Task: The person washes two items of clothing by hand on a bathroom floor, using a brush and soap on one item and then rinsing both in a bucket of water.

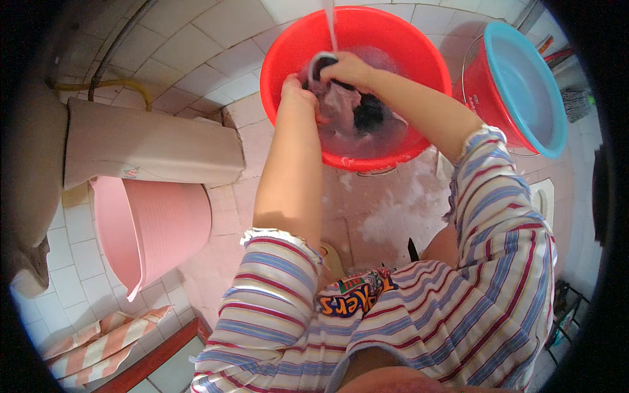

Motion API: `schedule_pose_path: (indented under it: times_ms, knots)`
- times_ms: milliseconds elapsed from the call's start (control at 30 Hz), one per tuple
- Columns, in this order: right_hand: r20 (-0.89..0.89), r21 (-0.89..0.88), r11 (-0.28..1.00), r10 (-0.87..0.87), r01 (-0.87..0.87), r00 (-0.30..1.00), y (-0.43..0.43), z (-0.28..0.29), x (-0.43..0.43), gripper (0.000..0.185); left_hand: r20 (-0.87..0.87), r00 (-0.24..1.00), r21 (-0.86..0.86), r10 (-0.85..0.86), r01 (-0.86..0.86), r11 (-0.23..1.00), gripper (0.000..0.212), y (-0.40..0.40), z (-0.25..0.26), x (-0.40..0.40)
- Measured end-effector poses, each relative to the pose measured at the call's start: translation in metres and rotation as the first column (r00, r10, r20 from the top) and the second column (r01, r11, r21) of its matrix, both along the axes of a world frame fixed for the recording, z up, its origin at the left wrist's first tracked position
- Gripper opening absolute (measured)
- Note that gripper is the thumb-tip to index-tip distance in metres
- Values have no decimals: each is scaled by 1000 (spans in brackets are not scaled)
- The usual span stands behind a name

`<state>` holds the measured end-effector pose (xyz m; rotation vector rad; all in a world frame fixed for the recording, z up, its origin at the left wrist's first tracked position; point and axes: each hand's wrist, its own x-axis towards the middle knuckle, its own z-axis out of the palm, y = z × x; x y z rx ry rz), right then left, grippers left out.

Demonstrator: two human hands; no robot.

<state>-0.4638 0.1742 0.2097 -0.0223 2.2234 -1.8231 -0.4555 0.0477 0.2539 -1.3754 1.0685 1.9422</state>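
A large red plastic basin (pixel 417 44) stands on the tiled floor, with cloudy water and wet dark and pinkish cloth (pixel 344 105) in it. A thin stream of water (pixel 330 24) falls into the basin from above. My left hand (pixel 300 93) grips the left side of a dark garment with a pale edge (pixel 312 69). My right hand (pixel 350 71) holds the same garment by its upper part, close to the falling water. Part of my left hand's fingers is hidden behind the cloth.
Right of the basin stands a red bucket (pixel 491 108) with a light blue basin (pixel 528 88) on top, holding water. A pink tub (pixel 172 226) lies left, beside a ceramic pedestal (pixel 157 142). Suds (pixel 408 206) spread over the floor. A brush (pixel 577 104) is far right.
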Motion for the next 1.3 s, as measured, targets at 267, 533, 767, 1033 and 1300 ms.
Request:
schedule_pose_path:
  times_ms: [267,533,767,1033,1300]
  knots:
    - [-365,-71,978,156,-194,918,-48,103,70,43,-589,795,479,-147,489,729,44,-16,-23,-7]
    - [-252,687,697,-37,206,967,52,-17,-15,48,-538,833,371,-129,372,851,29,3,-15,-16]
    - [-139,916,396,176,60,975,-2,-53,15,45,-93,994,28,-48,51,998,64,-20,-2,-10]
    - [75,962,192,503,-196,861,-19,-126,39,45,-71,994,44,79,-76,996,56,-19,-5,-14]
    - [150,859,401,398,-319,905,-6,-35,5,42,-11,1000,-107,24,-25,994,74,-3,6,-9]
